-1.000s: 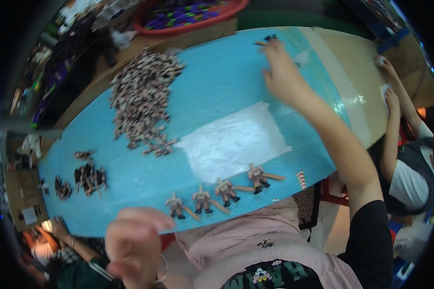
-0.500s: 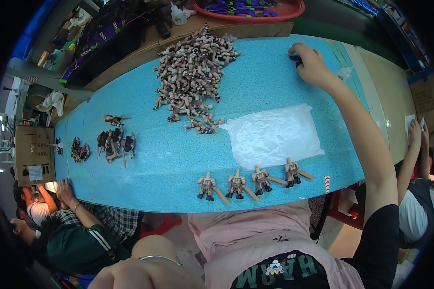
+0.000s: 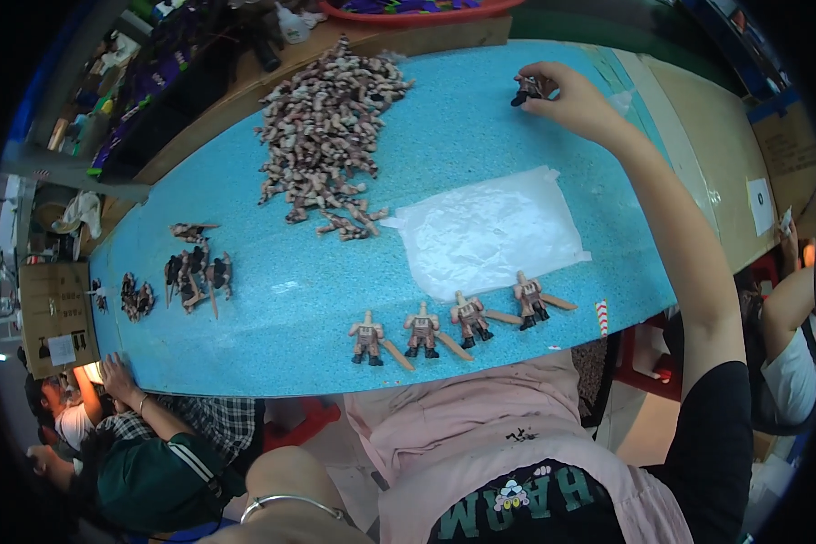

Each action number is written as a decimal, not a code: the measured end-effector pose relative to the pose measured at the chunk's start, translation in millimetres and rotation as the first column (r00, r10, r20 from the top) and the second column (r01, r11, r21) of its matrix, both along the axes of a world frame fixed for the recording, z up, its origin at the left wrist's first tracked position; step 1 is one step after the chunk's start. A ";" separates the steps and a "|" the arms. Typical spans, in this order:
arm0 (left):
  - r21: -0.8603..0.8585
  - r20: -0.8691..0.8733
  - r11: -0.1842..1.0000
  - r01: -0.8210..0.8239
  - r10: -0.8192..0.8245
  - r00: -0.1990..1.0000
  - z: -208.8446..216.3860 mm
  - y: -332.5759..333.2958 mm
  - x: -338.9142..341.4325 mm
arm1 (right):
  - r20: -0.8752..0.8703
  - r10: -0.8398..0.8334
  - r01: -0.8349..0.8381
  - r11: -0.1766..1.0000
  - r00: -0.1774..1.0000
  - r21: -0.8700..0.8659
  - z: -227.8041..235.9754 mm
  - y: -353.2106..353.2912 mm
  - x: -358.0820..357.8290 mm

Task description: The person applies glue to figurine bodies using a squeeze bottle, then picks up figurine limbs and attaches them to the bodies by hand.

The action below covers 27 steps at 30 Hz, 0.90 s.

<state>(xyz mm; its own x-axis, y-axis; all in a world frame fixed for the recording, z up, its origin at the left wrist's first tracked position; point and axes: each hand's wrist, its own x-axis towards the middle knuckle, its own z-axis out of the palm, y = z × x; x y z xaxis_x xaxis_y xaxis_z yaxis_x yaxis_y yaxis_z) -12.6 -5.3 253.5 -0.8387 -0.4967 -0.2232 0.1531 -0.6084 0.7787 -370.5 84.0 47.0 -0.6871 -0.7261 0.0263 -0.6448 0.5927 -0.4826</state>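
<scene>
Head view shows our right grip (image 3: 573, 102) pinched around a small dark toy (image 3: 529, 88) at the blue surface's (image 3: 467, 127) far side, four figures (image 3: 422, 332) lined up near us, maybe for easy reach, our left grip (image 3: 286, 529) too cut off to tell.

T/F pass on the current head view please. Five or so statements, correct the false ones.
1. The right hand grips a small figure. True.
2. The figure is over the white sheet. False: it is beyond the white sheet, near the far edge of the blue table.
3. The big pile is to the left of the right hand. True.
4. The front row has six pieces. False: it has four.
5. The striped sticker is to the right of the front row. True.
6. The blue table has nothing left of the front row. False: small clusters lie there.
</scene>
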 end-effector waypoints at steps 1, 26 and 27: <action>0.010 0.010 1.000 0.005 -0.005 1.000 -6.6 -6.7 -3.9 | 0.027 0.102 -0.097 0.981 0.994 -0.168 7.6 11.5 14.6; -0.958 -0.074 -0.268 0.103 0.576 0.814 -277.6 -75.2 98.5 | -0.103 -0.462 0.327 0.751 0.881 -0.574 -3.8 104.5 37.2; -0.959 -0.077 -0.268 0.095 0.569 0.818 -281.7 -76.3 96.4 | -0.108 -0.469 0.330 0.749 0.877 -0.574 -11.9 99.9 19.3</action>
<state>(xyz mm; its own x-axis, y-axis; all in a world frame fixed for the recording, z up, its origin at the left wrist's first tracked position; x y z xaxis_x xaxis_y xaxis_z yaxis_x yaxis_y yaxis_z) 83.8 -81.6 -28.2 -0.6073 -0.5182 0.6022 -0.3740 0.8552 0.3587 -351.2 184.0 35.1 -0.8328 -0.2095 0.5124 -0.5386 0.5205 -0.6626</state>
